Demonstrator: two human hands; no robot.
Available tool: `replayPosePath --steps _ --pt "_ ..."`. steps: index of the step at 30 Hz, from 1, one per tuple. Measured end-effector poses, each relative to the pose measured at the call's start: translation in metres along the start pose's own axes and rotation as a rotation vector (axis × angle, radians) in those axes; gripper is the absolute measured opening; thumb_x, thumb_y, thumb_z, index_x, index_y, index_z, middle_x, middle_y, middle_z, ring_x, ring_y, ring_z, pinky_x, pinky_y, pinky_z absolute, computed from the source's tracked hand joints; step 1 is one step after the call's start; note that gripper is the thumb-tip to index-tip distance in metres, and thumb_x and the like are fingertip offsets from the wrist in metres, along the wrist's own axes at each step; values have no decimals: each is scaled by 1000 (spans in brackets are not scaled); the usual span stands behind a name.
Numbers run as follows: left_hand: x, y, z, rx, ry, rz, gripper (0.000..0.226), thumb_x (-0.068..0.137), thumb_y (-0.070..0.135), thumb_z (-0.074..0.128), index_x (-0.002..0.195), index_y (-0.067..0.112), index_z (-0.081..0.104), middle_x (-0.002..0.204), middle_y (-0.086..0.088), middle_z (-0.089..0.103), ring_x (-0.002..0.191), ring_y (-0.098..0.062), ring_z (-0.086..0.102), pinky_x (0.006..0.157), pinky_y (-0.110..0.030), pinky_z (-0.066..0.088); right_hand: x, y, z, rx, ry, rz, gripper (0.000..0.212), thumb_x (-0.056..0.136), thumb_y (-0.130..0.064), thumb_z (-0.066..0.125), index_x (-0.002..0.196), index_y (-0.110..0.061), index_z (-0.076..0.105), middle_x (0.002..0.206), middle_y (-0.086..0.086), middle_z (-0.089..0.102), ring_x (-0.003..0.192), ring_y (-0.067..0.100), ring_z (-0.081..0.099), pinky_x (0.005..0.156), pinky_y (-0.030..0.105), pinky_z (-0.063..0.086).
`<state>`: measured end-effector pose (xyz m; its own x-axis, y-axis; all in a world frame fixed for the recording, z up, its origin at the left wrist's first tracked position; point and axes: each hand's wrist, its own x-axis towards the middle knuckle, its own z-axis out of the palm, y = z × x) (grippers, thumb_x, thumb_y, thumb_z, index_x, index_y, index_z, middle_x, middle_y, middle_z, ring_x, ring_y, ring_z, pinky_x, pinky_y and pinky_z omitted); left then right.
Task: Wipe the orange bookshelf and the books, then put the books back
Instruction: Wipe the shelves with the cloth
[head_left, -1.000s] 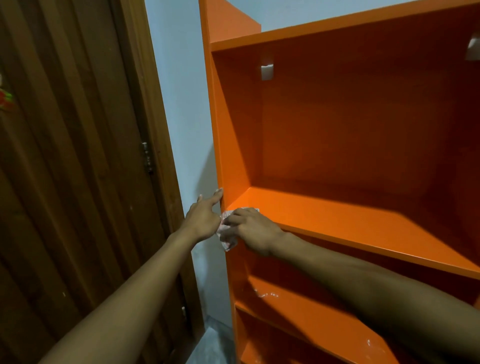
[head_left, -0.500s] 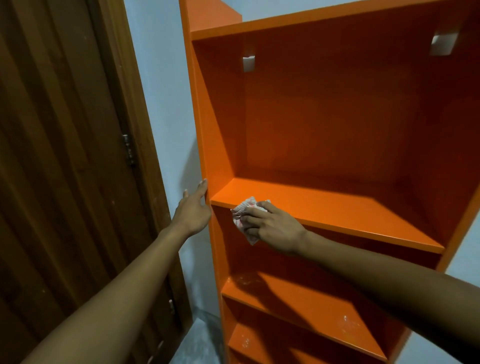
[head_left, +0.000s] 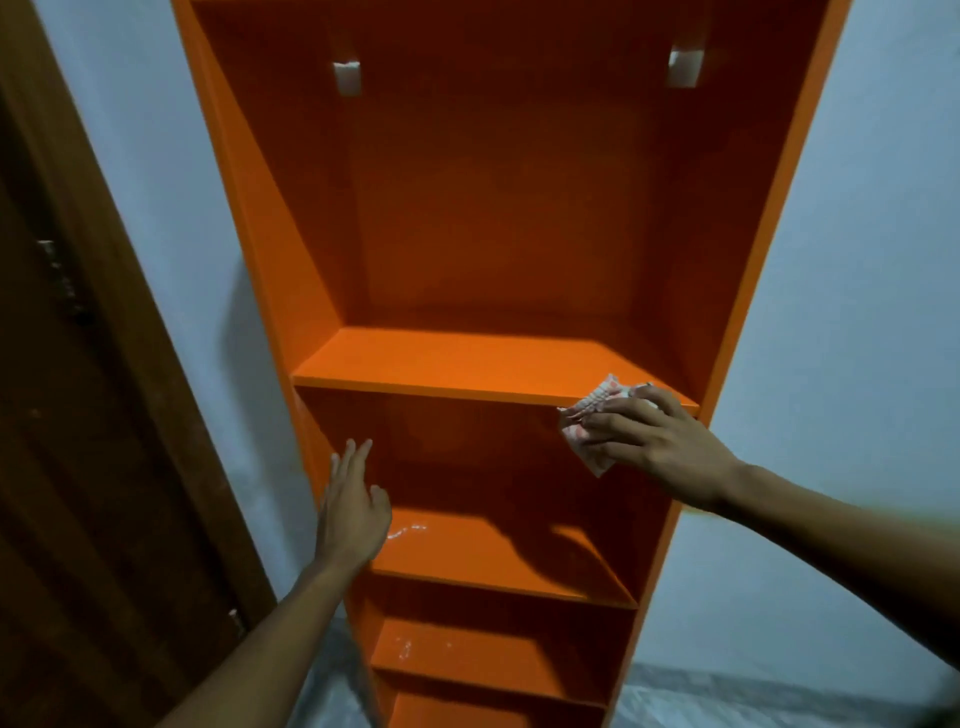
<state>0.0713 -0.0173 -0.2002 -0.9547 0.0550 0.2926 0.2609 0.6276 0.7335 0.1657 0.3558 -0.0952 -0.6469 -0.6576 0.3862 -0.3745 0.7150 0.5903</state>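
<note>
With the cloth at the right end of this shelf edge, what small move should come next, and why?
Probably lower the right hand with the cloth to the next board: white smears show near its left front, while the upper shelf looks clean. The left hand hovers open there.

**Hidden and Cut-Off Areas**

The bookshelf (head_left: 467, 208) is running past the top and bottom edges. The right hand (head_left: 660, 441) is covering most of the cloth (head_left: 587, 415). The door (head_left: 78, 467) is extending beyond the left edge, its hinge blurring.
</note>
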Motion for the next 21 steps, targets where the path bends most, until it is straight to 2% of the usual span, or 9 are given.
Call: replayPosePath --steps 3,6,10,12,14,16,18,21 --pt "-16 -9 33 15 -166 -36 62 102 14 46 158 25 20 167 2 9 154 -20 0 122 -49 18 -34 -1 0 10 56 145 38 91 -20 45 118 -20 73 128 3 68 122 27 47 100 43 31" --pt "-28 -18 64 86 -303 -57 62 102 17 45 158 22 20 167 -2 10 154 -25 3 123 -48 17 -57 -17 6 78 32 287 43 87 -13 44 120 -23 69 125 9 66 116 31 49 93 44 33" --pt "-40 -31 100 142 -429 -107 62 103 21 45 159 20 17 167 -5 8 154 -28 1 124 -47 14 -66 -58 26 302 -23 479 43 89 -13 43 122 -23 68 125 9 65 106 31 51 81 40 36" --pt "-45 -37 113 169 -481 -119 62 104 25 43 159 22 15 168 -3 5 154 -28 -2 124 -48 14 -64 -83 46 463 -68 575 46 85 -7 52 126 -26 64 126 7 64 101 30 53 77 40 39" --pt "-51 -45 125 223 -542 -128 62 104 27 42 159 24 13 168 -2 3 154 -28 -3 124 -48 12 -61 -107 73 605 -134 667 60 77 4 64 127 -29 62 124 6 64 97 33 57 76 41 44" --pt "-56 -53 136 275 -560 -118 63 103 27 41 159 24 14 168 -3 2 154 -28 -3 123 -49 12 -55 -125 101 690 -194 783 65 76 10 64 129 -28 62 125 8 64 99 36 58 79 45 47" --pt "-54 -64 144 330 -534 -89 63 98 32 34 159 21 18 167 -7 6 154 -32 2 121 -52 16 -46 -136 130 704 -247 906 70 76 12 60 134 -26 60 133 11 59 111 38 55 89 49 47" --pt "-47 -85 149 478 -506 -30 75 85 39 31 155 13 30 163 -19 21 149 -43 18 111 -58 31 -39 -147 170 650 -396 1060 63 90 0 52 145 -31 45 151 11 41 128 37 44 103 49 40"
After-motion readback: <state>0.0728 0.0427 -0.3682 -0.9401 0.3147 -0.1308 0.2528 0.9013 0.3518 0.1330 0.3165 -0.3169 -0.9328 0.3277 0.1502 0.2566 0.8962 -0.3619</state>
